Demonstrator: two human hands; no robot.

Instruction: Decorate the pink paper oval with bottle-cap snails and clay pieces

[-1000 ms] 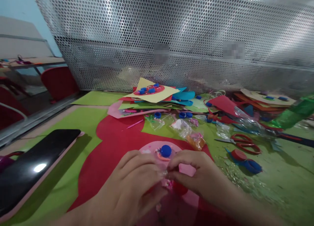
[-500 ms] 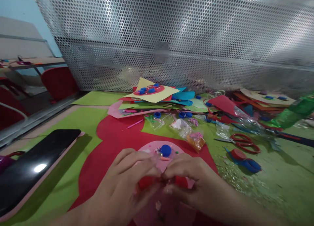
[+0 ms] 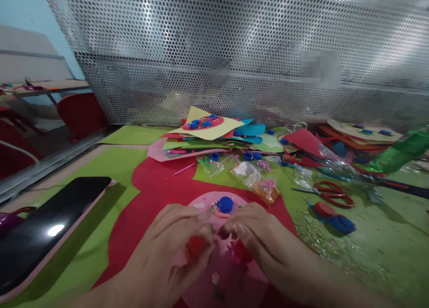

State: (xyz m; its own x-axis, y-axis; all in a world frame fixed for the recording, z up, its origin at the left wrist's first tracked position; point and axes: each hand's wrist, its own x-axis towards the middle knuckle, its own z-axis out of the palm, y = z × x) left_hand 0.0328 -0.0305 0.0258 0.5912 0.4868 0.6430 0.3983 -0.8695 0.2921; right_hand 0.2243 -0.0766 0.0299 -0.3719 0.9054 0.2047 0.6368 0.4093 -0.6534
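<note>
Head view, the only one.

- Both hands were low at the near edge, over the pink foam disc (image 3: 204, 201), which lay on the red sheet (image 3: 150, 196).
- The left hand (image 3: 170, 254) had its fingers curled about a red cap (image 3: 196, 246) on the disc. The thumb and forefinger touched it, but I could not tell whether they gripped it or only rested there.
- The right hand (image 3: 264, 241) was curled too, its fingertips bent down over a second red cap (image 3: 240, 251). That cap was mostly hidden, so the grip could not be judged.
- Change from half a second earlier: the two sets of fingertips had been pressed together between the caps. They now stood slightly apart, with small pink bits (image 3: 224, 244) showing in the gap.
- The right cap showed less than before, while the left one had hardly shifted.
- A second earlier both hands had been pinching higher up, just below the blue cap (image 3: 225, 204). That cap sat unmoved at the far part of the disc.

Surroundings, unchanged:
- A black phone (image 3: 47, 227) lay to the left.
- Red-handled scissors (image 3: 331, 195) lay to the right.
- Small clear bags (image 3: 261, 183) were beyond the disc.
- A stack of coloured sheets (image 3: 208, 129) stood against the perforated metal screen (image 3: 234, 53).
</note>
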